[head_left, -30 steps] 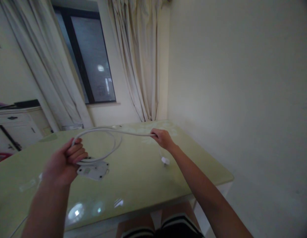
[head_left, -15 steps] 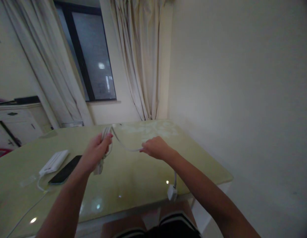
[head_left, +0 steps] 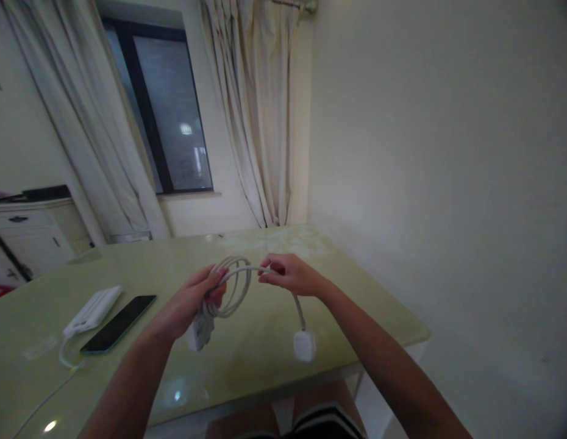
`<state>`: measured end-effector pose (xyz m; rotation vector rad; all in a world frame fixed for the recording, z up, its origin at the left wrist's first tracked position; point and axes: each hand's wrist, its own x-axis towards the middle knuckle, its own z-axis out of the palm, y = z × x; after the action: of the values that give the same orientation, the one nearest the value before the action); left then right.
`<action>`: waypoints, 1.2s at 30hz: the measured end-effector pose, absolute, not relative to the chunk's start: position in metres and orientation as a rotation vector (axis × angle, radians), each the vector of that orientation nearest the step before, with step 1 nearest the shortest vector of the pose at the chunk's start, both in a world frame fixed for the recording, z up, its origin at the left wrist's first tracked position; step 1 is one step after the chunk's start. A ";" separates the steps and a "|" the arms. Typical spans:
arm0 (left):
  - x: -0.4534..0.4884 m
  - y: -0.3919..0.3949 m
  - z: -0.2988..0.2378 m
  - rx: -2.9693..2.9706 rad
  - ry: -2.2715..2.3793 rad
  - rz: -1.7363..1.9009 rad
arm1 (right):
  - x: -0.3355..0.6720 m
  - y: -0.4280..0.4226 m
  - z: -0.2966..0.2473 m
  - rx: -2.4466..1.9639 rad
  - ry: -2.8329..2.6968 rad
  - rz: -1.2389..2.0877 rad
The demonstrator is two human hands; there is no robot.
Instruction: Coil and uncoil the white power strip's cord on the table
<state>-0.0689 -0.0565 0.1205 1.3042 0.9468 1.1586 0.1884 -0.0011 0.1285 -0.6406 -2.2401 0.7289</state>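
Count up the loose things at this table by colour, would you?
White: 3, namely the coiled cable held by the left hand and right hand, the power bank, and the thin lead beside it
Black: 1, the phone
Total: 4

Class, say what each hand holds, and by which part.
The left hand grips a white cable by its coiled loops; the right hand pinches the same cable on its loose stretch, above the dangling plug.
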 end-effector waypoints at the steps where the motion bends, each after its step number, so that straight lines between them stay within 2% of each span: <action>1: -0.076 -0.056 0.121 1.210 0.904 1.205 | 0.195 0.004 0.127 -0.622 -2.187 0.795; 8: -0.085 -0.064 0.120 1.069 0.680 1.049 | 0.191 0.022 0.118 -0.541 -1.793 0.986; 14: -0.061 -0.058 0.122 0.957 0.480 1.280 | 0.163 0.005 0.089 -0.467 -1.791 1.516; 17: -0.055 -0.041 0.110 0.825 0.457 1.250 | 0.161 0.007 0.071 -0.581 -1.640 1.633; 20: -0.048 -0.019 0.085 0.748 0.582 1.222 | 0.165 0.019 0.055 -0.752 -1.420 1.599; 25: -0.039 0.018 0.034 0.869 1.040 1.132 | 0.176 0.046 0.030 -1.088 -1.201 1.555; 29: -0.037 0.035 0.007 1.049 1.170 0.992 | 0.194 0.066 0.014 -1.313 -1.039 1.274; 36: -0.035 0.039 -0.012 1.132 1.235 1.188 | 0.254 0.099 -0.006 -1.561 -0.776 0.791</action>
<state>-0.0355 0.0389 -0.0117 1.1316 1.2355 1.1876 0.2540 0.0986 -0.0059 -1.5615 -0.7759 0.7906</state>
